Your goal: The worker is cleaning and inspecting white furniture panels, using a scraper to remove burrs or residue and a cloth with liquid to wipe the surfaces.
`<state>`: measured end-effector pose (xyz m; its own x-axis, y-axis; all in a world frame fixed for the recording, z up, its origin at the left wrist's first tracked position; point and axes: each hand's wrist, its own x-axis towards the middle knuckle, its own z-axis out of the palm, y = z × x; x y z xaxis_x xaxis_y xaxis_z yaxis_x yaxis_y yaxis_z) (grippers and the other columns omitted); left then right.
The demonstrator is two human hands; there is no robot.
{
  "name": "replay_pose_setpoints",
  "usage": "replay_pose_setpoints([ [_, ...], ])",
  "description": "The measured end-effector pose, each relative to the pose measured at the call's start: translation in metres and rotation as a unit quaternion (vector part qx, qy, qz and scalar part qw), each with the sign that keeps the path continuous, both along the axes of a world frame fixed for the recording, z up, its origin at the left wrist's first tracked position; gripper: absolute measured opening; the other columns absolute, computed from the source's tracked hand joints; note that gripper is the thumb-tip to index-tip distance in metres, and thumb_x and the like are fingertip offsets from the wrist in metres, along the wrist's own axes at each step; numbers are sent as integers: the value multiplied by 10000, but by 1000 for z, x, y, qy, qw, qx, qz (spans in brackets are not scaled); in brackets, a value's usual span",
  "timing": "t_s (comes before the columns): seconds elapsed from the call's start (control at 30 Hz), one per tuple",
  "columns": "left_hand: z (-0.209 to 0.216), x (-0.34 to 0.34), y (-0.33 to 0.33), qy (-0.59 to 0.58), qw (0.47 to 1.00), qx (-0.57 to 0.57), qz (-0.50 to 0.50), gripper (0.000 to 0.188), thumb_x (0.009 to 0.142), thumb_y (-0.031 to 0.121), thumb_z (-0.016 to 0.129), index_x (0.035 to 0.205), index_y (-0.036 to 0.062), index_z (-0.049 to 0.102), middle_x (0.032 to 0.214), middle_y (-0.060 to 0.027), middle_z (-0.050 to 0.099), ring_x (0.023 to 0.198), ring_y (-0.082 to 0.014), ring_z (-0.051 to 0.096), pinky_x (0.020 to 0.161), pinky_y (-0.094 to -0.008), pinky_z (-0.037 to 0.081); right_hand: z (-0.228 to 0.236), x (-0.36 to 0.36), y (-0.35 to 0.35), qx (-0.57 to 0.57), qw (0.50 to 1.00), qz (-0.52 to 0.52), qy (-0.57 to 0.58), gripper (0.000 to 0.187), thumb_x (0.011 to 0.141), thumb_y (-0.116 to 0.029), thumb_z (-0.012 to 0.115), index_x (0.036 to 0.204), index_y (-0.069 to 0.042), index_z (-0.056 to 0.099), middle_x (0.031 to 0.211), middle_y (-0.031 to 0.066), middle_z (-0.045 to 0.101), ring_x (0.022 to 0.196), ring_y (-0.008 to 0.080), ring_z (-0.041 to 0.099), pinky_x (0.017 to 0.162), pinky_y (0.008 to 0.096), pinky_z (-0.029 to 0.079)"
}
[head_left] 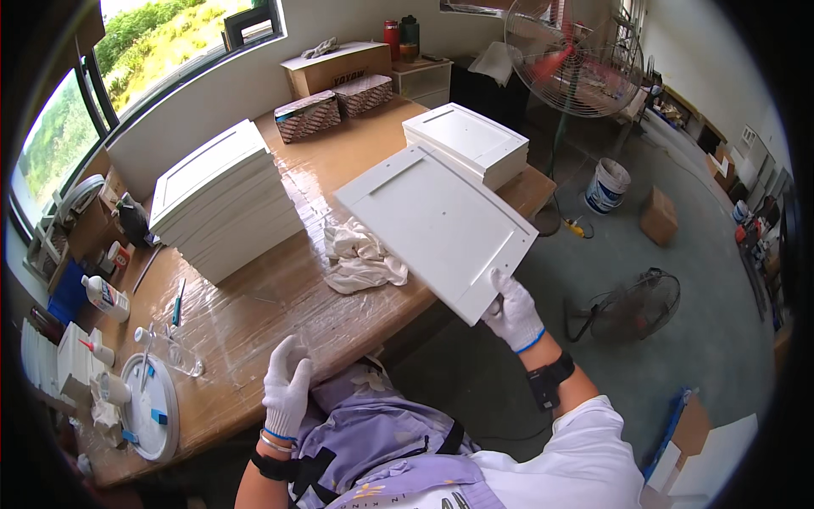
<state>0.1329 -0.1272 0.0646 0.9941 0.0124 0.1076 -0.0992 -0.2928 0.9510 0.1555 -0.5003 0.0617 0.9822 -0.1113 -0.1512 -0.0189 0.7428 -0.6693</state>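
Note:
My right hand (513, 312), in a white knit glove, grips the near right corner of a white panel (437, 222) with a recessed middle and small holes. The panel is held up, tilted, over the table's right edge. My left hand (287, 386), gloved the same way, is at the table's front edge with thumb and fingers apart and nothing in it. Past the panel stands a short stack of white panels (466, 136). A tall stack of white panels (222, 204) is on the left. A crumpled white cloth (363, 257) lies between the tall stack and the held panel.
The wooden table (246, 327) has a shiny clear covering. At its left are a white bottle (107, 297), a clear bottle (180, 355), a teal knife (178, 303) and a round grey lid (161, 428) with blue blocks. Fans (636, 305), a bucket (607, 185) and a carton (659, 215) stand right.

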Motion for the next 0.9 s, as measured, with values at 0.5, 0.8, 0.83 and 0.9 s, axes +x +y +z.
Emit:
replay_pose_setpoints([
  [0.5,-49,4,82,-166,880,428,120,285,757,84,620,1031,33,557,1066,-186,578,1061,-412,517,948,-494,409,31,296,-159,-118,975,-152,112,232,868,-353,686,924,-157,577,614,-25,404,423,67,363,345,195,335],
  [0.8,-49,8,81,-170,881,427,118,270,745,68,627,1007,22,577,1058,-192,590,1056,-412,529,964,-485,410,43,300,-160,-754,500,-296,305,489,843,-476,608,1161,-106,629,1095,159,646,932,339,671,811,455,551],
  [0.83,-51,9,81,-168,881,426,121,276,745,68,628,1013,23,579,1069,-193,591,1064,-412,529,971,-485,407,38,296,-159,-787,502,-258,250,497,839,-474,612,1188,-121,619,1174,153,609,1032,338,622,866,458,528],
  [0.9,-52,7,84,-162,878,429,133,281,746,68,629,1020,24,581,1080,-194,591,1072,-413,529,978,-484,405,48,284,-121,-827,486,-173,223,513,828,-481,636,1234,-170,595,1298,115,542,1224,332,500,982,445,468],
])
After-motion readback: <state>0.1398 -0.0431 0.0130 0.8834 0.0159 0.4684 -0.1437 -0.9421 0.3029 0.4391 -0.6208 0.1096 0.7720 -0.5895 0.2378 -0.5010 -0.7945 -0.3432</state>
